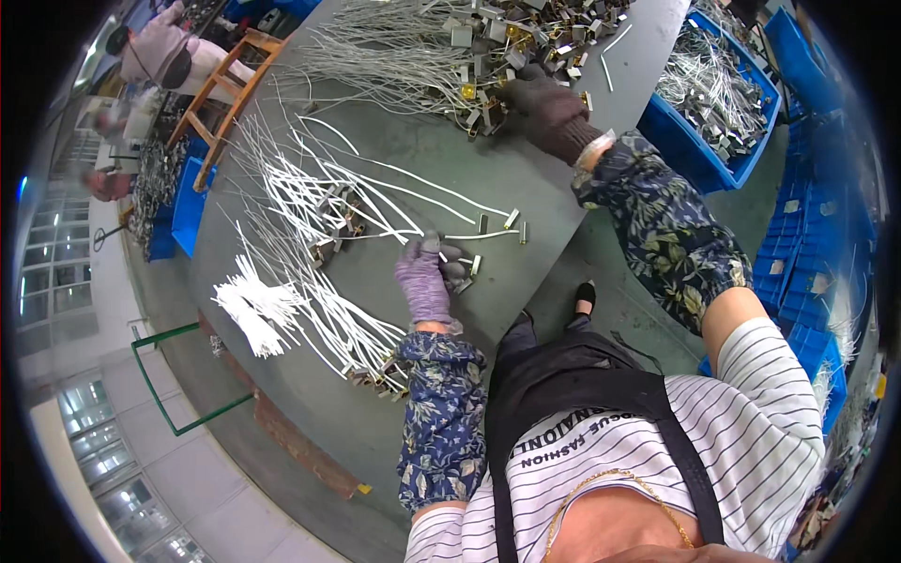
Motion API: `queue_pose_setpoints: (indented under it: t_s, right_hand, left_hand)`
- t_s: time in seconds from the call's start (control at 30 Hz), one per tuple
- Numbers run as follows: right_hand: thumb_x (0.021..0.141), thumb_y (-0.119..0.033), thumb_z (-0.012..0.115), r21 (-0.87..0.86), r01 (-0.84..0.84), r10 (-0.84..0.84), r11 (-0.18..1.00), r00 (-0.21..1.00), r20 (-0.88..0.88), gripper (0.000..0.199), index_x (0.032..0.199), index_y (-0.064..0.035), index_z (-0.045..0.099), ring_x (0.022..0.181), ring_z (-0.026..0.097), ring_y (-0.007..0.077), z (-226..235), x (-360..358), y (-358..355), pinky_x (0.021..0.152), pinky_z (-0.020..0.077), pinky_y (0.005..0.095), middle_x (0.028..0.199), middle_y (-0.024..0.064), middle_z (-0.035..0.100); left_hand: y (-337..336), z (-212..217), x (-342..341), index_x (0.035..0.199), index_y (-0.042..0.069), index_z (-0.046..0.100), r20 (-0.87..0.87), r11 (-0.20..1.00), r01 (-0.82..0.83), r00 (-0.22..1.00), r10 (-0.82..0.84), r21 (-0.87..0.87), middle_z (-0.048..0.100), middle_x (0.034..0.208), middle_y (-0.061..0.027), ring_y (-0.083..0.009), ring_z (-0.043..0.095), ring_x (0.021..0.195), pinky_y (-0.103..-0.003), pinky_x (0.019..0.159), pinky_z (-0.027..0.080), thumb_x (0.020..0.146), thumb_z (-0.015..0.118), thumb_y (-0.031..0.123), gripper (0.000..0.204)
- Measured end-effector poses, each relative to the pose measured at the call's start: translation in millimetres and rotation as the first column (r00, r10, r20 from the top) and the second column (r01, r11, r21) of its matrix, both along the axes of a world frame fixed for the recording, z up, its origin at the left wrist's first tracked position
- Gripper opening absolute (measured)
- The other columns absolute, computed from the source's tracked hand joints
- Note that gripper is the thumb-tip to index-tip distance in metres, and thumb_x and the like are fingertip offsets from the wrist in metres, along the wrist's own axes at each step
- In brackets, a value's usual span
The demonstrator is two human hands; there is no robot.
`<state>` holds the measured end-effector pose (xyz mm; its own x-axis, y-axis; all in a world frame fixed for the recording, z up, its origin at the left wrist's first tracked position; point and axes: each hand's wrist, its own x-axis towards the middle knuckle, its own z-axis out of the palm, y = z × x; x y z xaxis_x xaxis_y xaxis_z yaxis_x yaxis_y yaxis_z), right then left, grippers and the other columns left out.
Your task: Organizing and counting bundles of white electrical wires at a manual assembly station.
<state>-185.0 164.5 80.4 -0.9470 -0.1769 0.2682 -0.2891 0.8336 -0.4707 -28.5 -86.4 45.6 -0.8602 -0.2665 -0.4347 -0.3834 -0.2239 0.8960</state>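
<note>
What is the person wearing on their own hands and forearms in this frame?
The left hand wears a purple knit glove, the right hand a dark brown one. Both forearms are covered by dark blue oversleeves with a pale leaf-and-flower print, gathered at the wrists. Striped white short sleeves show above them.

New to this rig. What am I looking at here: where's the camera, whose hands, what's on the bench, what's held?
One picture, from a fisheye camera worn on a person's head, looking down; straight edges bend near the rim. No robot: two gloved hands. The left hand, in a purple glove, pinches white cables with metal end pieces on the grey table. The right hand, dark-gloved, reaches into a pile of loose cables and metal parts. Finished-looking white cable bundles lie left; a blue bin stands right. Another person works far left.
</note>
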Motion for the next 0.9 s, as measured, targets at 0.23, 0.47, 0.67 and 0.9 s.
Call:
queue_pose_setpoints:
  t_s: [0.23,0.47,0.67,0.9]
  right_hand:
    - [0.076,-0.021,0.074,-0.595,0.381,-0.007,0.708,0.846,0.533,0.022,0.090,-0.0074,0.065,0.065,0.056,0.0143,11.0,62.2,41.0,0.058,0.0466,0.0294,0.074,0.0035,0.061]
    - [0.078,-0.016,0.071,-0.762,0.220,0.326,0.609,0.807,0.493,0.018,0.088,-0.0041,0.063,0.066,0.051,0.0074,16.8,157.1,53.0,0.059,0.0431,0.0248,0.079,-0.0006,0.059]
    - [0.081,-0.015,0.068,-0.739,0.512,0.240,0.438,0.725,0.645,0.015,0.088,-0.0035,0.062,0.067,0.051,0.0059,8.5,226.3,109.4,0.056,0.0404,0.0215,0.078,-0.0009,0.058]
    - [0.083,-0.018,0.065,-0.339,0.784,-0.019,0.520,0.407,0.913,0.018,0.095,-0.0057,0.062,0.056,0.046,0.0062,-19.4,288.2,133.0,0.048,0.0359,0.0217,0.071,-0.0017,0.055]
  left_hand:
    - [55.4,14.9,-7.4,0.104,0.002,0.059,-0.013,0.995,0.026,1.000,-0.025,0.101,0.064,0.079,-0.0062,-0.0143,0.061,0.062,-0.026,0.047,0.048,0.093,0.061,0.028,0.028]
    - [141.8,6.1,-46.3,0.109,-0.001,0.057,-0.419,0.927,0.285,0.893,-0.165,0.243,0.065,0.086,-0.0115,-0.0231,0.065,0.077,-0.034,0.068,0.055,0.096,0.052,0.030,0.034]
    - [145.9,-20.7,-123.4,0.099,0.004,0.060,-0.100,0.896,0.138,0.989,-0.105,0.421,0.066,0.084,-0.0098,-0.0203,0.064,0.072,-0.030,0.062,0.054,0.098,0.046,0.032,0.031]
    - [131.1,-70.6,-114.4,0.098,0.001,0.056,-0.252,0.829,0.241,0.959,-0.126,0.505,0.062,0.080,-0.0138,-0.0289,0.063,0.072,-0.044,0.069,0.056,0.096,0.052,0.032,0.031]
